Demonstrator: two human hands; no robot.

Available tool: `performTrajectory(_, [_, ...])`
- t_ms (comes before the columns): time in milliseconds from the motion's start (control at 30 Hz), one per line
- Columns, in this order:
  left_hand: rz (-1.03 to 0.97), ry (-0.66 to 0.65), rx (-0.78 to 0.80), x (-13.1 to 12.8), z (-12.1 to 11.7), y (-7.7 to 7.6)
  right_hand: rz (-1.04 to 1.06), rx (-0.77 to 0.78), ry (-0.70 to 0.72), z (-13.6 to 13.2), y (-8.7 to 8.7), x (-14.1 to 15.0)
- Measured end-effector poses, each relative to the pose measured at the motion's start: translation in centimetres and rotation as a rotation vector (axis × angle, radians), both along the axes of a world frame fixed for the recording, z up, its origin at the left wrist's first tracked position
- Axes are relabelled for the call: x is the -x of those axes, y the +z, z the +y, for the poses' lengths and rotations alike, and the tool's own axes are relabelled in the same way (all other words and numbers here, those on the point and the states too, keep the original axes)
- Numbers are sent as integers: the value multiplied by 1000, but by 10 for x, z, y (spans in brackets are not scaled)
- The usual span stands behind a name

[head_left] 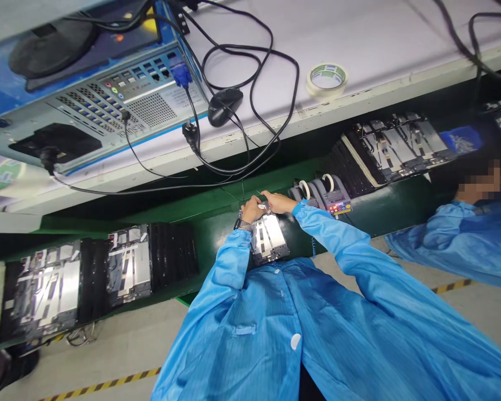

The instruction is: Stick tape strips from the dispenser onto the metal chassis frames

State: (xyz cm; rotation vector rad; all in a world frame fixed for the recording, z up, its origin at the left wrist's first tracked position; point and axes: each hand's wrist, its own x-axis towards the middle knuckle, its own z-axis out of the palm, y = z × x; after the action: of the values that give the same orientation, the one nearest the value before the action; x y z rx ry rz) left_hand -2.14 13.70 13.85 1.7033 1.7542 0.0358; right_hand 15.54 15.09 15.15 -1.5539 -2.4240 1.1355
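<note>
A flat electronic device with its inside exposed [269, 238], like an opened tablet, lies on the green bench right in front of me. Silver plates and dark strips show on it. My left hand [253, 210], with a dark band at the wrist, is on its far edge with the fingers curled. My right hand [278, 203] meets that same edge from the right, its fingers drawn together close to my left hand. Something thin and pale shows near the right fingertips, too small to name. What lies between the fingers is hidden.
Stacks of similar devices stand left [129, 264] and right [401, 146]. Grey tape dispensers [323, 195] sit beside my right forearm. Above the bench, a shelf holds a computer case [146, 106], mouse [224, 107], tape roll [327, 79] and looping cables. A co-worker's blue sleeve [451, 234] is at right.
</note>
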Motion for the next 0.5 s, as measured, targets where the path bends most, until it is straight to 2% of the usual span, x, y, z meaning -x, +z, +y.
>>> performTrajectory(333, [17, -7, 24, 0, 3, -3, -82, -104, 13, -8, 2, 13])
performTrajectory(500, [68, -9, 57, -3, 10, -1, -106, -129, 17, 1, 1, 19])
